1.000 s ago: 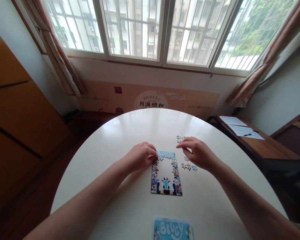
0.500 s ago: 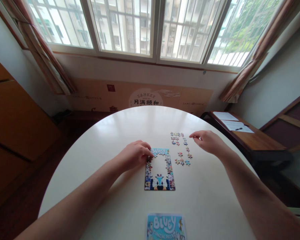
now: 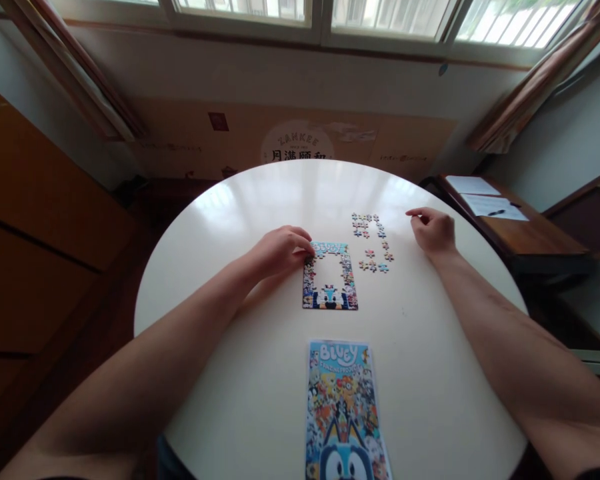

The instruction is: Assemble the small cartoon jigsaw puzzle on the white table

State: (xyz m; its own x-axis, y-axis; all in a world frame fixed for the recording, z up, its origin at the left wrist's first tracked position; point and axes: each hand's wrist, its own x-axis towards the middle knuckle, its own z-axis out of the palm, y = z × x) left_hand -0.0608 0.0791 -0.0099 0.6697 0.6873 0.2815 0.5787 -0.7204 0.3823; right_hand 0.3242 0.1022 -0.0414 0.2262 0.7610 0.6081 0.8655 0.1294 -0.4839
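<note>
A room below a barred window; before me, a round white worktop; near its middle lies a flat jigsaw border, hollow inside, my left fingers at its upper left corner, bent and narrowly parted, though whether they pinch I cannot tell; my right fingers curl to the right of the loose pieces, whether empty I cannot tell; a picture card lies nearest me; the pieces look light, thin and stiff, probably slippery on the gloss, best pinched by opposite edges; the border may part at its joints, so I'd steady its outer rim.
</note>
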